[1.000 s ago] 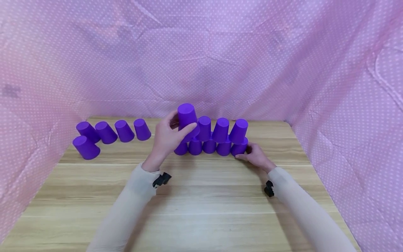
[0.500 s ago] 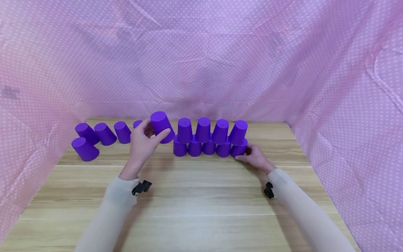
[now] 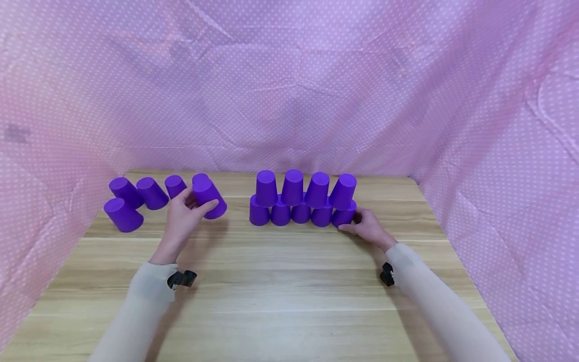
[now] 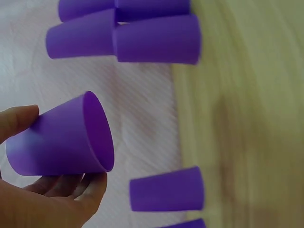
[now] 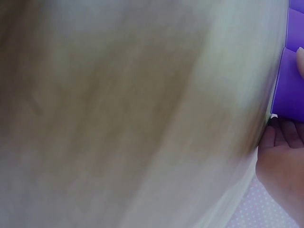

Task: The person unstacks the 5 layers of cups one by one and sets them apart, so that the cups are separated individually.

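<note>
My left hand (image 3: 181, 218) grips an upside-down purple cup (image 3: 211, 198) above the table, thumb on one side and fingers on the other. In the left wrist view, that cup (image 4: 61, 137) is tilted with its open mouth showing. On the table's right half stand two tiers of inverted purple cups, an upper row (image 3: 292, 188) resting on a lower row (image 3: 280, 213). My right hand (image 3: 370, 229) holds the lower row's end cup (image 3: 343, 216) between thumb and fingers; the right wrist view shows this cup (image 5: 289, 88) at its edge.
Several inverted purple cups (image 3: 153, 194) stand at the table's back left, with one cup (image 3: 123, 215) nearer the front. The held cup partly hides one of them. Pink dotted cloth (image 3: 289, 100) hangs around the back and sides of the wooden table (image 3: 289, 301).
My left hand has carried its cup leftward and lower, away from the stacked rows toward the left cups. My right hand has stayed at the end cup.
</note>
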Tool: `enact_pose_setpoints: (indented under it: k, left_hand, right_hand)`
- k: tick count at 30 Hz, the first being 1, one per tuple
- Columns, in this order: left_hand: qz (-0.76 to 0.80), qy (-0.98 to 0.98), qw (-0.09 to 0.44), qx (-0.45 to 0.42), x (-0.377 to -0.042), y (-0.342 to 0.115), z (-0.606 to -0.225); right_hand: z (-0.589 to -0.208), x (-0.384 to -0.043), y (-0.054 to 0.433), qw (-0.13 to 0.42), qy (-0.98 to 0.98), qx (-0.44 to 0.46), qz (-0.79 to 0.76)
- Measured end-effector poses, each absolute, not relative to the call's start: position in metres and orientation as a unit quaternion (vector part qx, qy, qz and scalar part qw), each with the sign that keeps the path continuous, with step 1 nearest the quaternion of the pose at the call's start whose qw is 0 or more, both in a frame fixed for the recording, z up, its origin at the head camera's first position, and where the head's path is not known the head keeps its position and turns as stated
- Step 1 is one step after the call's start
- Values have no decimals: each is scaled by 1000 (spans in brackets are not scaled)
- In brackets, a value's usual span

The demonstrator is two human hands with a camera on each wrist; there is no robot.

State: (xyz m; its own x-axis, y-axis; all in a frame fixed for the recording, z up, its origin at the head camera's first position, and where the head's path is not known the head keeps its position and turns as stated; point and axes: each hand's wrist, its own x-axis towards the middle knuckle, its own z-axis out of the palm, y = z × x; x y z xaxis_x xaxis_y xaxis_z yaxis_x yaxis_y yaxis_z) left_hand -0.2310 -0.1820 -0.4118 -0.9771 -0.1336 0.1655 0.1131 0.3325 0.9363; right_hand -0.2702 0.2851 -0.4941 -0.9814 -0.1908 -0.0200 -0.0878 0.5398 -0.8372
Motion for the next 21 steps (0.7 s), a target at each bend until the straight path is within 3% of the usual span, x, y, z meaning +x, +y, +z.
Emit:
enact_pose_setpoints:
  k: [13,21]
  left_hand:
    - [-556,-824,76,80,-221,-230,-441]
    - [-470,-863,110,153,-213,-260,-449]
  right_hand:
    - [-496,-270,283,53,868,-88,-486]
    - [-493,-269,283,56,866,-76,-492]
